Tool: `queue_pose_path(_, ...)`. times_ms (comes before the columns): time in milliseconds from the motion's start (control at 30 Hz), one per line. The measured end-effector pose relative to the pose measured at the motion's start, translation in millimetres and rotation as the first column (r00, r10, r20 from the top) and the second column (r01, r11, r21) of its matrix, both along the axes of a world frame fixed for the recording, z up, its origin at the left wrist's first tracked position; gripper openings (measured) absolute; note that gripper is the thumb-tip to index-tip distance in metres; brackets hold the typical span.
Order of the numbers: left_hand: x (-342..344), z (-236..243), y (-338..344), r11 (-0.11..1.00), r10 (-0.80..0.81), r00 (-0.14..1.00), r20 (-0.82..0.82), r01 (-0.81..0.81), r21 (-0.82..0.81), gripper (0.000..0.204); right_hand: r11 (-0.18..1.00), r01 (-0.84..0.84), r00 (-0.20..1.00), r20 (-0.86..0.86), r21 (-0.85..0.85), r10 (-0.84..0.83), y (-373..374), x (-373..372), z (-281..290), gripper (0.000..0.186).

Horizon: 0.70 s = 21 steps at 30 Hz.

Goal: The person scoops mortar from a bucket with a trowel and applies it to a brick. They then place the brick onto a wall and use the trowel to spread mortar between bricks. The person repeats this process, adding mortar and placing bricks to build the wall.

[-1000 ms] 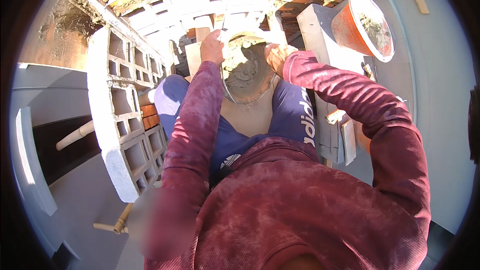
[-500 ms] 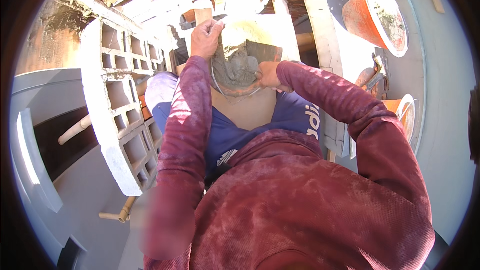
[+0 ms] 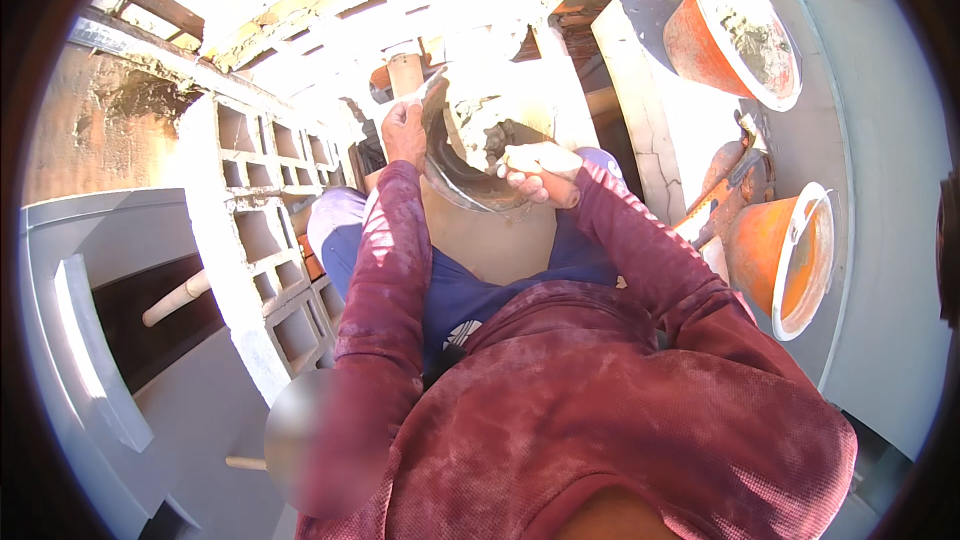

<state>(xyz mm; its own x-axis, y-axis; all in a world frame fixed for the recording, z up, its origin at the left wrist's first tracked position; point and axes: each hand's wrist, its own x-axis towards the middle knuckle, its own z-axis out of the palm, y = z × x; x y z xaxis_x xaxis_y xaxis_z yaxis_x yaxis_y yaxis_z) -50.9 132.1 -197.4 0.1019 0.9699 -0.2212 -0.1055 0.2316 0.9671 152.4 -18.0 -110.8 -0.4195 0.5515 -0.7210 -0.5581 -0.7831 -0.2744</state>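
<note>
Between my knees is a bucket [image 3: 447,145] with wet grey mortar [image 3: 478,125] in it. Its near inner wall shows dark and bare, and strong sunlight washes out the far part. My left hand [image 3: 404,134] is closed on the bucket's left rim. Over the right side of the bucket, my right hand [image 3: 543,173] is wrapped round what looks like a trowel. Its handle is mostly hidden by my fingers, and the blade is hard to make out against the mortar.
On the right, an orange bucket [image 3: 700,45] with mortar tilts on a pale ledge [image 3: 640,90]. Another orange bucket [image 3: 762,250] lies nearer, beside mortar-stained tools [image 3: 735,175]. At left stands a pale openwork block panel [image 3: 255,230], with a wooden pole [image 3: 178,298] beyond it.
My right hand has turned and lifted off the near rim. The mortar now sits farther from the near wall, baring it. My view has shifted, showing more of the nearer orange bucket.
</note>
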Motion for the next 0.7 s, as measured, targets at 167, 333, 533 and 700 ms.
queue_pose_path(167,2,-18,0,0.999,0.038,0.978,-0.206,-0.036,0.013,0.026,0.249,-0.923,-0.286,0.956,-0.294,0.066,-10,21,46,0.03)
queue_pose_path(333,-12,-28,11,1.0,0.014,0.883,-0.469,-0.002,0.026,0.036,0.077,-0.788,-0.61,0.791,-0.611,0.037,11,-33,20,0.026)
queue_pose_path(533,2,52,2,0.915,0.335,0.575,-0.747,-0.01,0.403,0.043,0.129,-0.76,-0.635,0.77,-0.637,0.057,5,-37,26,0.022)
queue_pose_path(700,127,152,-56,0.892,-0.312,0.938,-0.152,0.344,0.293,0.039,0.545,-0.761,-0.523,0.83,-0.351,-0.196,-57,-30,25,0.029)
